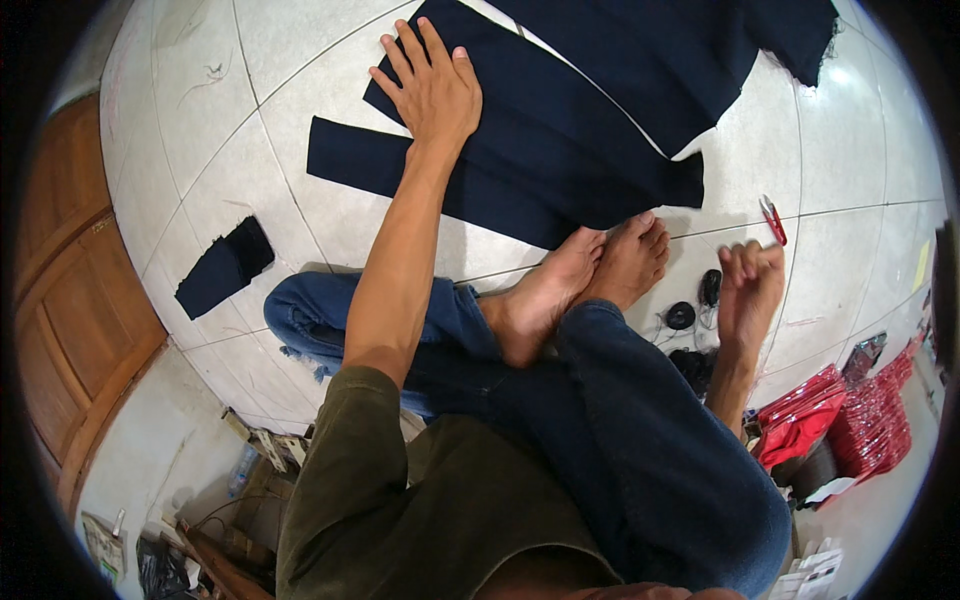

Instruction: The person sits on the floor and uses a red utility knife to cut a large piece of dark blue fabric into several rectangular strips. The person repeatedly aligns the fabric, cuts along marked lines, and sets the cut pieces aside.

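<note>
My left hand lies flat, fingers spread, on a dark navy fabric piece spread over the tiled floor. Beside it, a narrower navy strip sticks out under my left wrist. Another large navy cloth with a frayed edge lies at the far right. My right hand is raised to the right of my feet with its fingers curled in; whatever they may hold is hidden. Just beyond it are red-handled thread snips. Left of that hand, a black thread spool sits near a dark bundle.
A small folded navy scrap lies on the floor at left. My bare feet touch the fabric's near edge. Red shiny packages stand at lower right. A wooden door is at far left, with clutter below it.
</note>
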A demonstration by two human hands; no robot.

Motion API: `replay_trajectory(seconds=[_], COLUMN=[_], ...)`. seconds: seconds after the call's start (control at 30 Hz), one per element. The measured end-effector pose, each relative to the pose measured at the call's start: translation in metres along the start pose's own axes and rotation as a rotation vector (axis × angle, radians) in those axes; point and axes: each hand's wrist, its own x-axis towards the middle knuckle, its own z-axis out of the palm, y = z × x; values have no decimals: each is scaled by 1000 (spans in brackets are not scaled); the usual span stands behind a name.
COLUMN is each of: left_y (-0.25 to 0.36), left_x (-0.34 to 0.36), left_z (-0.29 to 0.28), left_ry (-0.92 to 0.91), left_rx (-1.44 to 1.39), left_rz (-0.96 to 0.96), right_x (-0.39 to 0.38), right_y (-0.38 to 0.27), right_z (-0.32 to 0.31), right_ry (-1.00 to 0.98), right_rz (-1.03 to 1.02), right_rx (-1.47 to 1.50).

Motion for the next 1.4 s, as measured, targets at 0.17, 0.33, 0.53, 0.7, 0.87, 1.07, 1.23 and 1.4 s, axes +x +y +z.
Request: replay_trajectory(seconds=[0.17, 0.33, 0.53, 0.7, 0.87, 1.07, 1.23, 1.4], left_y=[-3, -3, -2, 17, 13, 9, 6, 5], left_x=[0, -1, 0, -10, -18, -15, -15, -15], left_z=[2, 0, -1, -16, -5, -5, 1, 1], left_ry=[19, 19, 60, 157, 32, 27, 53, 53], left_rx=[-12, 4, -12, -109, 65, 81, 54, 77], left_rz=[1, -1, -10, -9, -166, -201, -224, -231], right_x=[-30, -57, -63, -31, 8, 15, -17, -34], right_y=[-56, -111, -72, -21, 15, -2, -35, -65], right_z=[-44, -117, -153, -25, 63, 14, -33, -110], right_ry=[151, 156, 165, -786, -193, -464, -302, -88], right_rz=[42, -17, -29, 843, -218, -417, -288, -107], right_rx=[0, -153, -1063, -773, -717, -1764, -1626, -1683])
